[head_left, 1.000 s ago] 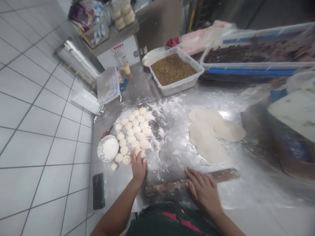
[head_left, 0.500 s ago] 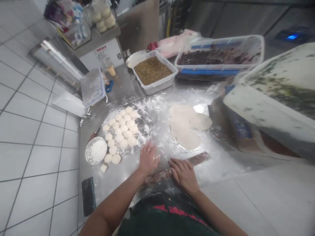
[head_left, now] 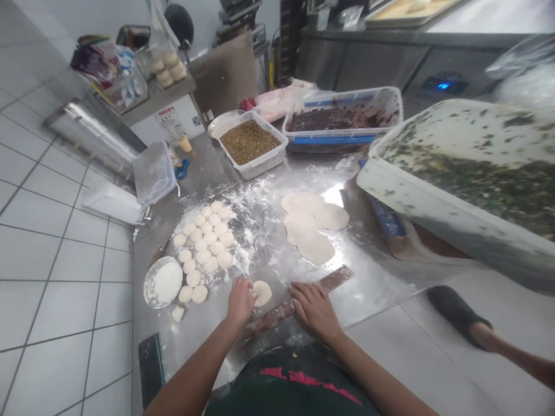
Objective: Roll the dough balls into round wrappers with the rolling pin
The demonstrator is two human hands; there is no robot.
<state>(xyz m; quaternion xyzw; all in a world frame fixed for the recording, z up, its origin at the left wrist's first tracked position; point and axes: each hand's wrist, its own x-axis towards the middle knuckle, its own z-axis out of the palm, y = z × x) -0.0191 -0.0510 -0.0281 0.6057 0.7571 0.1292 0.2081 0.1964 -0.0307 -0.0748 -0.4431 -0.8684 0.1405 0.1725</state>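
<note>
Right hand (head_left: 314, 312) on rolling pin (head_left: 336, 279) (left (head_left: 240, 301) by dough (head_left: 262, 293))

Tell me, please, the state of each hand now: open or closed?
Left hand: open, holding nothing, beside a flattened dough piece.
Right hand: open, palm down on the rolling pin.

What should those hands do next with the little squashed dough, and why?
Probably roll it with the pin: the right hand already rests on the rolling pin, and the small flattened dough piece by the left hand looks much smaller than the thin dough rounds nearby.
</note>
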